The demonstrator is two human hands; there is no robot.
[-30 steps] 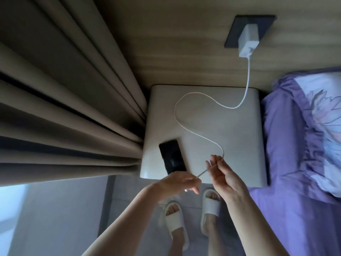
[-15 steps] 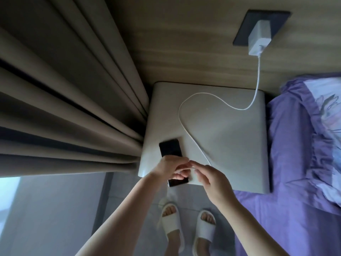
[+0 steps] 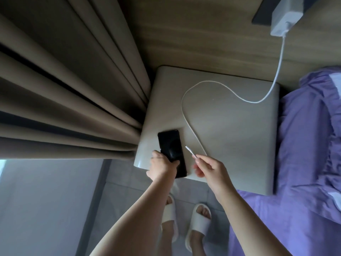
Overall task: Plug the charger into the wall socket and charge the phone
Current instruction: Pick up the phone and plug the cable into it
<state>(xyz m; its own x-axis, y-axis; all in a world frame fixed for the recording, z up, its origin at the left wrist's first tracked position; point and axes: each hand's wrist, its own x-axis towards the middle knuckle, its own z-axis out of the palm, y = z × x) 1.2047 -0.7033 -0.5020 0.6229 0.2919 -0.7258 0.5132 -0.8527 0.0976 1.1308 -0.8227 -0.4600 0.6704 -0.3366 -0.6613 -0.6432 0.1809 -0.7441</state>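
Left hand (image 3: 162, 168) clamped on phone (image 3: 171, 152), steadying it for plugging; right hand (image 3: 208, 169) just beside, pinching cable connector (image 3: 190, 151) aimed toward phone.

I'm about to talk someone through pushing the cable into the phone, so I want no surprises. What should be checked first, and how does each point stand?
1. Charger seated in the wall socket: ok.
2. Cable free of knots, slack on the nightstand: ok.
3. Left hand gripping the phone firmly: ok.
4. Right hand pinching the cable just behind the connector: ok.
5. Connector lined up with the phone's port: not ok; its tip points at the phone's side edge.
6. Port free of debris: cannot tell.
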